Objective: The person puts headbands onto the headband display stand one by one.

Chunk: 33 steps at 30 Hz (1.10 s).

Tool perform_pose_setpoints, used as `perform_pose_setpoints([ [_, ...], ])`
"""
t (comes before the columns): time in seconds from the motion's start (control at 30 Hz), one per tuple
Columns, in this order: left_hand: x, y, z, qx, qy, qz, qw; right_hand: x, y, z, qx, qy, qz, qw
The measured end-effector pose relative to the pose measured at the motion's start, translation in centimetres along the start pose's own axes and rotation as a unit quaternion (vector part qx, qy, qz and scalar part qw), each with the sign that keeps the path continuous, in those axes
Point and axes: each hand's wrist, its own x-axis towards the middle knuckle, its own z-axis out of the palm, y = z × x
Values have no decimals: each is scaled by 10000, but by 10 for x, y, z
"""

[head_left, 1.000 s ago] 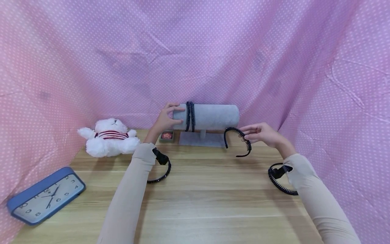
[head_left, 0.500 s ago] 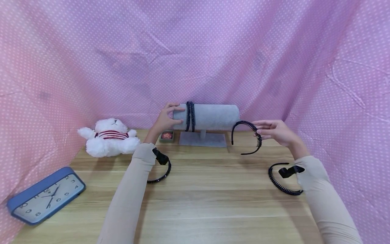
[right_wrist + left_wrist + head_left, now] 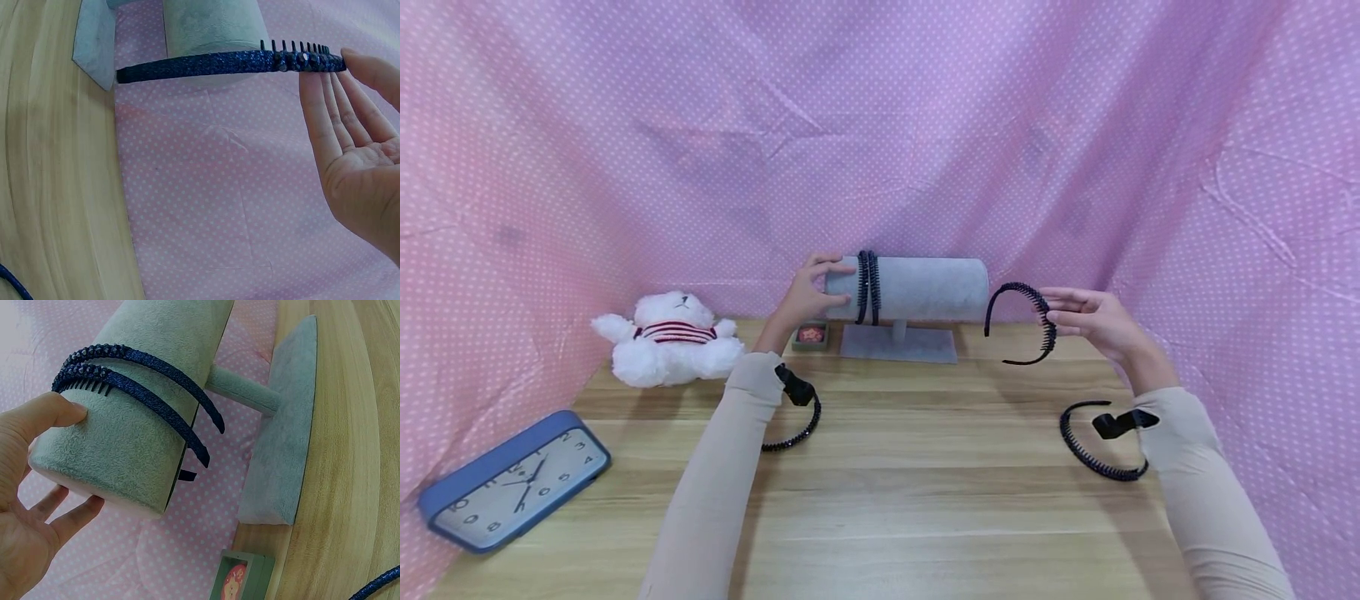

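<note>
A grey plush display stand (image 3: 934,288), a horizontal roll on a post and flat base, stands at the back of the table. Two dark headbands (image 3: 150,394) with combed teeth and beads hang around its left part. My left hand (image 3: 803,298) grips the roll's left end, thumb beside the nearer headband. Off the roll's right end, my right hand (image 3: 1101,323) pinches a third headband (image 3: 206,64) between thumb and fingers. That glittery blue-black band is in the air, its opening towards the lower left in the head view. In the right wrist view it crosses in front of the roll's end.
One headband (image 3: 1086,454) lies on the wooden table (image 3: 940,500) under the right wrist. Another headband (image 3: 805,429) lies by the left forearm, partly hidden. A small green box (image 3: 810,335), a white teddy bear (image 3: 673,342) and a blue clock (image 3: 520,483) stand leftward.
My right hand has moved right and slightly up with its headband, away from the roll's right end. My left hand has stayed on the left end.
</note>
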Motion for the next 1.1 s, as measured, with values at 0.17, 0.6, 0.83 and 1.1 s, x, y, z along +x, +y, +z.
perform_pose_setpoints([
  [0.17,0,-1,0,-120,-60,-70,9999,4,8,4,481,152,-319,9982],
  [0.6,0,-2,-1,-124,-65,-26,9999,24,22,26,425,541,-973,9929],
  [0.83,-1,0,-1,-120,-75,-102,9998,35,28,35,475,633,-1121,9905],
  [1.1,-1,0,-1,-151,-67,-116,9998,45,33,39,248,854,-1039,9906],
])
